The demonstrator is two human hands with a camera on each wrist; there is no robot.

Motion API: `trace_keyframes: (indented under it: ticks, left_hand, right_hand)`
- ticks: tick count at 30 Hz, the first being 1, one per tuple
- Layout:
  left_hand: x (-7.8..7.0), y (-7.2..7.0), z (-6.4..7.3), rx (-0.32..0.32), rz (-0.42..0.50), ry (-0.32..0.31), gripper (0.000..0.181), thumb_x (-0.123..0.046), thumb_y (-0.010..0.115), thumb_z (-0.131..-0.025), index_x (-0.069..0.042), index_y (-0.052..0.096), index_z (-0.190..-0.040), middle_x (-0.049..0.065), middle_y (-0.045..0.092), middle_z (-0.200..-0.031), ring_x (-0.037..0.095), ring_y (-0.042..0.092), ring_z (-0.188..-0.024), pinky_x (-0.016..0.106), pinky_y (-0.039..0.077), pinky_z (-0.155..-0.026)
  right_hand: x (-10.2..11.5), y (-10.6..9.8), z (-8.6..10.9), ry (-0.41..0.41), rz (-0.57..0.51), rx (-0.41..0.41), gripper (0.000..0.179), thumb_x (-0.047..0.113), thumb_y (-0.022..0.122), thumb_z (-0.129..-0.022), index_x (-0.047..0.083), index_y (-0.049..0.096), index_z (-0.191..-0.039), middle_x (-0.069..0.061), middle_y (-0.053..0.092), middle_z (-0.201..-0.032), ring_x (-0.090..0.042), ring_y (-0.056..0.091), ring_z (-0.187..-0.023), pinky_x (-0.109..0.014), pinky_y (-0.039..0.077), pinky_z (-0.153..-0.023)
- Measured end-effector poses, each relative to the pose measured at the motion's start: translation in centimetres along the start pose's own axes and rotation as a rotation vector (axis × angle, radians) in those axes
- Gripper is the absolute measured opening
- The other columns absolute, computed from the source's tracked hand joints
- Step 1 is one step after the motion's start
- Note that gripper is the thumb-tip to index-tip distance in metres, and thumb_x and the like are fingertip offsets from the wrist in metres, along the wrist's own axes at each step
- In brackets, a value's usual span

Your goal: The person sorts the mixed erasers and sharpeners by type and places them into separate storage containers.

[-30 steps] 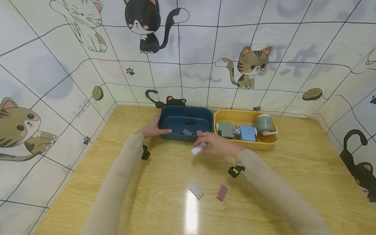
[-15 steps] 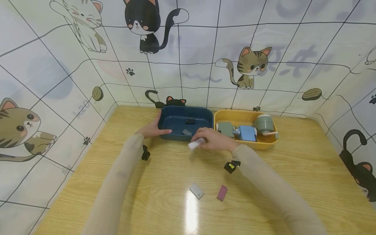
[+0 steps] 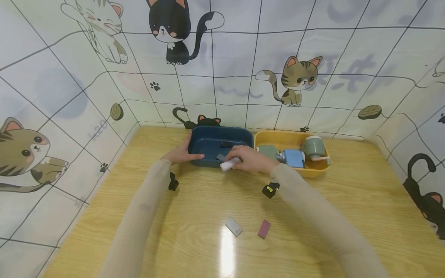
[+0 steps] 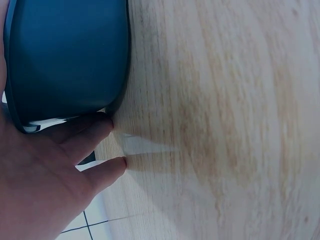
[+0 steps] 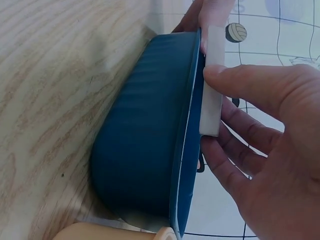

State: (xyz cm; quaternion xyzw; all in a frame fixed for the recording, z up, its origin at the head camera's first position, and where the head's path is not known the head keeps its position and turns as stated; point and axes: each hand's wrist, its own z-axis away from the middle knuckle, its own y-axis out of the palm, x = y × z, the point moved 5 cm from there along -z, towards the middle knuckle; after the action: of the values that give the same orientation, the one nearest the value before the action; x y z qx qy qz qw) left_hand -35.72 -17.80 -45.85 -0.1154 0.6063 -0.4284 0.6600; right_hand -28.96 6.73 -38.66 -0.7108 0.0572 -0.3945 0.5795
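Note:
My left hand (image 3: 181,153) holds the left end of a dark blue bin (image 3: 222,131), its thumb lying along the front rim. In the left wrist view, the fingers reach around the outside of the bin's end. A white rectangular block (image 3: 229,164) is pinched between the thumb and fingers of my right hand (image 3: 252,158), above the bin's front rim. Inside the bin lie a black piece (image 3: 226,144) and a grey piece (image 3: 220,157), the latter partly covered by that hand. The right wrist view shows the pinched block lengthwise beside the bin's rim.
A yellow bin (image 3: 316,173) adjoins the blue one, holding a green block-shaped item (image 3: 267,151), a blue one (image 3: 294,158) and a green round container (image 3: 314,146). A light grey block (image 3: 233,227) and a pink block (image 3: 264,229) lie on the wooden table (image 3: 194,208).
My right hand has moved left and slightly up along the blue bin's front, carrying the white block. It now hides a pink piece seen inside the bin earlier. The left hand keeps its place.

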Motion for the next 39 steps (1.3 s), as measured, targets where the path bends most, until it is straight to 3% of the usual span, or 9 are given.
trace_keyframes:
  ticks: [6, 11, 19, 24, 30, 39]
  left_hand:
    - [0.0, 0.1, -0.1, -0.004, 0.014, 0.027, 0.122, -0.055, 0.072, -0.081, -0.020, -0.022, -0.152, 0.015, -0.006, -0.160, 0.038, 0.012, -0.143, 0.053, 0.020, -0.111]
    - [-0.3, -0.1, 0.1, -0.016, -0.024, 0.015, 0.121, -0.056, 0.071, -0.081, -0.019, -0.020, -0.152, 0.019, 0.001, -0.159, 0.040, 0.017, -0.141, 0.053, 0.021, -0.110]
    - [-0.9, 0.1, 0.5, -0.005, 0.024, 0.047, 0.117, -0.050, 0.070, -0.085, -0.022, -0.022, -0.151, 0.012, -0.010, -0.160, 0.035, 0.008, -0.144, 0.053, 0.020, -0.111]
    - [-0.9, 0.1, 0.4, -0.016, 0.037, 0.072, 0.116, -0.042, 0.071, -0.086, -0.020, -0.022, -0.151, 0.011, -0.009, -0.160, 0.036, 0.009, -0.144, 0.053, 0.020, -0.111]
    - [-0.5, 0.0, 0.5, -0.007, -0.023, 0.011, 0.119, -0.053, 0.071, -0.083, -0.020, -0.021, -0.152, 0.017, -0.002, -0.159, 0.039, 0.015, -0.142, 0.052, 0.021, -0.111]
    - [-0.3, -0.1, 0.3, -0.014, -0.022, 0.012, 0.120, -0.055, 0.071, -0.081, -0.021, -0.020, -0.152, 0.014, -0.003, -0.160, 0.038, 0.015, -0.142, 0.052, 0.021, -0.111]
  right_hand:
    - [-0.5, -0.3, -0.8, -0.005, 0.007, -0.017, 0.026, 0.006, 0.070, -0.089, 0.007, 0.070, -0.115, -0.007, 0.063, -0.113, -0.024, 0.056, -0.104, -0.041, 0.044, -0.091]
    - [-0.9, -0.9, -1.2, -0.008, 0.019, -0.018, 0.025, 0.005, 0.070, -0.088, 0.005, 0.069, -0.114, -0.009, 0.063, -0.112, -0.027, 0.055, -0.101, -0.042, 0.045, -0.089]
    - [-1.6, -1.4, -1.9, 0.052, -0.006, 0.015, 0.026, 0.005, 0.068, -0.089, 0.005, 0.069, -0.114, -0.011, 0.060, -0.112, -0.028, 0.055, -0.100, -0.043, 0.045, -0.087]
    - [-2.3, -1.2, -2.4, 0.075, -0.014, 0.010, 0.027, 0.002, 0.069, -0.087, 0.006, 0.069, -0.113, -0.010, 0.061, -0.109, -0.027, 0.055, -0.097, -0.042, 0.046, -0.086]
    - [-2.9, -1.1, -3.2, 0.101, -0.016, 0.022, 0.026, 0.001, 0.065, -0.088, 0.004, 0.069, -0.114, -0.012, 0.061, -0.110, -0.026, 0.056, -0.096, -0.041, 0.046, -0.086]
    - [-3.7, -1.5, -4.5, 0.113, -0.001, 0.024, 0.025, 0.002, 0.066, -0.089, 0.003, 0.068, -0.114, -0.013, 0.063, -0.113, -0.029, 0.057, -0.104, -0.043, 0.046, -0.089]
